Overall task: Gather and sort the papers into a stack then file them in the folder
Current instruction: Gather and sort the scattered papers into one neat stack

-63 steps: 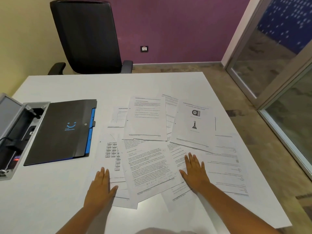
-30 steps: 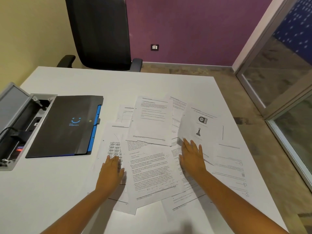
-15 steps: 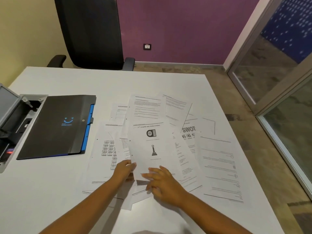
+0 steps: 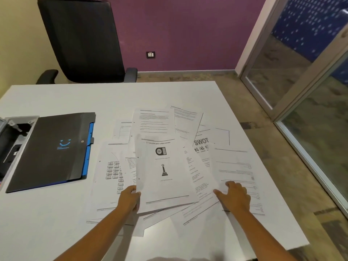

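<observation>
Hands now work apart: the left hand [image 4: 130, 199] pinches the near-left corner of the awards sheet [image 4: 163, 172], which has shifted from 2 o'clock to centre atop the papers [image 4: 154, 121]. The right hand [image 4: 234, 197], fingers relaxed, presses the sheet at 3 o'clock [image 4: 233, 166]. Gathering has started. The folder [image 4: 50, 149] lies closed at 10 o'clock on the worktop [image 4: 56, 98].

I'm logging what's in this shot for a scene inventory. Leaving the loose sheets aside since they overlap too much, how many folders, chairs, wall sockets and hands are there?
Black folder with blue edge and smiley logo: 1
Black office chair: 1
Wall socket on the purple wall: 1
Hands: 2, left hand gripping the awards page, right hand on a printed sheet
Total: 5
</observation>
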Demonstrator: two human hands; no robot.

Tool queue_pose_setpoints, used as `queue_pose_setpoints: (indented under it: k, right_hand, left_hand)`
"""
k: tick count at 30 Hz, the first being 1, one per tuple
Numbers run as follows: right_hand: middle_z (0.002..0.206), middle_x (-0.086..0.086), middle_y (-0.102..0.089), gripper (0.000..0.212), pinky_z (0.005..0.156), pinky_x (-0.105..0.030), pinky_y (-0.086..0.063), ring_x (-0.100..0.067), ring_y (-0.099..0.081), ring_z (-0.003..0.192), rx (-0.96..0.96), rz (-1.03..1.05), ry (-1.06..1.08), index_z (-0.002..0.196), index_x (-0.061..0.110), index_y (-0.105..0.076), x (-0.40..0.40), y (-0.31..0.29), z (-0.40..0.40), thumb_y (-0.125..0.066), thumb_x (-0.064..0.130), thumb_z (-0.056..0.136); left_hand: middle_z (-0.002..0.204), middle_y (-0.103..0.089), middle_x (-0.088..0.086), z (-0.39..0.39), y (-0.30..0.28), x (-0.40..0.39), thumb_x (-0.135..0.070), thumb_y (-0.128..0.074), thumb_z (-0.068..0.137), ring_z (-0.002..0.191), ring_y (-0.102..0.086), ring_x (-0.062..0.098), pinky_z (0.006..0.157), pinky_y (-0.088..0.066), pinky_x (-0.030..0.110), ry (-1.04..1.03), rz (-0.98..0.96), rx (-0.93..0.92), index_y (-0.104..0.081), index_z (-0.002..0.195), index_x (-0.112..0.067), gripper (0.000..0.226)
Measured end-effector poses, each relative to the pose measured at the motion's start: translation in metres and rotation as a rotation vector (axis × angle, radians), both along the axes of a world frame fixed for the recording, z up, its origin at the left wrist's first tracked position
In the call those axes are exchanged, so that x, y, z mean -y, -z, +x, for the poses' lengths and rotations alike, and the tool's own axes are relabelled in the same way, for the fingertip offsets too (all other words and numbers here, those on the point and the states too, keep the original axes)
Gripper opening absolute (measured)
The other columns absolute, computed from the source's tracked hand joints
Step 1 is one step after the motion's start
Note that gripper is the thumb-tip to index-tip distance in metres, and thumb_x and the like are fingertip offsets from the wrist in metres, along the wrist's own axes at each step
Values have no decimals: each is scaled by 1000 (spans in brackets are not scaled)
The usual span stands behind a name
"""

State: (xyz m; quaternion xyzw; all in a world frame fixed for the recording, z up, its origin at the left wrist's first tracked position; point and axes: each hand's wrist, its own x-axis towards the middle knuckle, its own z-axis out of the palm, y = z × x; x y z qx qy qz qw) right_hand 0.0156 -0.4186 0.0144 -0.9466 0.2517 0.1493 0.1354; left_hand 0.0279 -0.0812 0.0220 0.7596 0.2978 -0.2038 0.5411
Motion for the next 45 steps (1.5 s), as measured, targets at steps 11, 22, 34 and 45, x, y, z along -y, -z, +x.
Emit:
queue_pose_setpoints:
  k: [11,22,34,45]
  right_hand:
    - [122,-6,-62,63,96,-38,-48,-25,-58,111,-59,488,25,126,14,-54,-35,-8,26,-57,58,81]
    - [103,-2,-66,37,82,-24,-45,-17,-60,91,24,807,93,117,10,-62,-33,-28,28,-70,19,82]
    - [69,1,-61,9,40,-13,-42,-13,-55,59,217,766,100,85,17,-64,-1,-91,38,-63,12,78]
    - [70,1,-56,17,40,-16,-41,-13,-51,62,447,891,221,82,20,-59,-2,-125,50,-50,6,88]
  left_hand:
    - [89,-59,16,-18,5,4,4,-48,86,80,-51,26,72,-38,28,63,-27,-71,-58,93,2,12]
    - [75,-55,15,-18,-8,18,-6,-57,86,72,-53,25,80,-48,38,307,-152,-147,-50,78,-7,11]
    - [91,-62,2,-7,-21,29,-21,-59,87,67,-61,17,65,-46,26,296,-229,-94,-60,89,-13,8]
    - [115,-63,-8,20,-56,49,-53,-58,77,101,-63,12,87,-53,31,342,-475,9,-58,101,-25,36]
